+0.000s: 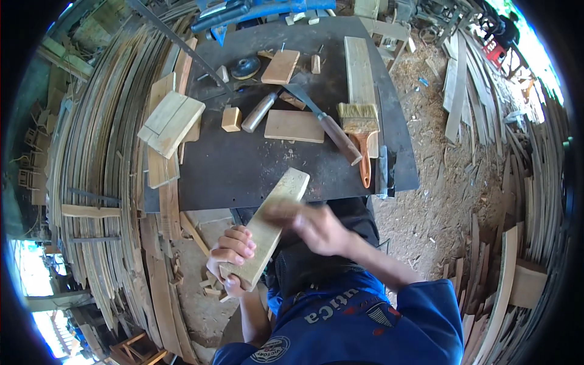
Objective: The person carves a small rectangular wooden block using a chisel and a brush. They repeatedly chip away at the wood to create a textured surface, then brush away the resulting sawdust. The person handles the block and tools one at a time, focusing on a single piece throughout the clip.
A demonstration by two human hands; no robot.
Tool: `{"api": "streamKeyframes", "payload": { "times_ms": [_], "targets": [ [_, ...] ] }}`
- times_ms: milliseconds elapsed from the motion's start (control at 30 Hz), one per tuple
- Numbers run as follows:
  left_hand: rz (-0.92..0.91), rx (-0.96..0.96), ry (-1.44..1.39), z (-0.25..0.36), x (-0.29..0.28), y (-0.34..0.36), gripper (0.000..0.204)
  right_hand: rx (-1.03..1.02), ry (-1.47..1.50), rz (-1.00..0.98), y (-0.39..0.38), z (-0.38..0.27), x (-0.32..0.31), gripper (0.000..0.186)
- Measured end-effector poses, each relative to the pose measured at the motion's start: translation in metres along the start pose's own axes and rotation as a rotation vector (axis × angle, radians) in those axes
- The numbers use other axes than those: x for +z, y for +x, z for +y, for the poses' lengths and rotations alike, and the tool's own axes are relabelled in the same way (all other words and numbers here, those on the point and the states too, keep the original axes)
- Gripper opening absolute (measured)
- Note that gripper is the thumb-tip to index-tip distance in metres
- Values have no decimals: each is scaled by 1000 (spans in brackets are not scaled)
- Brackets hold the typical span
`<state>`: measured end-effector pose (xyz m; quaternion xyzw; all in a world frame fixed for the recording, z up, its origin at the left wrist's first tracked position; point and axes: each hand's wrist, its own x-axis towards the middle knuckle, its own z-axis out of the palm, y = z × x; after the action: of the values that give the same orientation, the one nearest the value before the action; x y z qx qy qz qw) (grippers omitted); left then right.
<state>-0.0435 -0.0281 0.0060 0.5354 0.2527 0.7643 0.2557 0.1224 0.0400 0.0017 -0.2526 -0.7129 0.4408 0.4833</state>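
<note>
A pale wooden board (263, 240) slants up over my lap, its far end reaching over the edge of the dark workbench (213, 185). My left hand (233, 250) is closed round its near end, fingers on top and the thumb below. My right hand (321, 230) is curled over the middle of the board and smeared by motion. At its fingers is a brown blurred shape, too smeared to name. On the bench beyond lie a wooden-handled knife (331, 131), a flat wooden block (294, 126), a wooden cube (231, 119) and a paintbrush (363, 131).
A long plank (360, 67) lies along the bench's right side. Further back are a wood piece (281, 67) and a round dark disc (246, 68). Wood pieces are stacked at the left edge (172, 125). Long strips (109, 164) fill the left, and shavings litter the floor (420, 213).
</note>
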Motion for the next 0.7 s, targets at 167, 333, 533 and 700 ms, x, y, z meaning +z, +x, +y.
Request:
{"api": "streamKeyframes", "payload": {
  "times_ms": [167,333,533,700],
  "targets": [
    [-29,-11,33,6,2,-1,39,469,-18,55,3,39,-11,27],
    [-20,19,38,5,-2,-5,38,572,-22,-47,3,37,-21,25],
    [-27,6,44,8,1,-4,37,397,72,-13,-6,26,-8,27],
    [-55,33,-35,3,-10,-4,37,194,-22,-4,-1,18,1,27]
  ]
}}
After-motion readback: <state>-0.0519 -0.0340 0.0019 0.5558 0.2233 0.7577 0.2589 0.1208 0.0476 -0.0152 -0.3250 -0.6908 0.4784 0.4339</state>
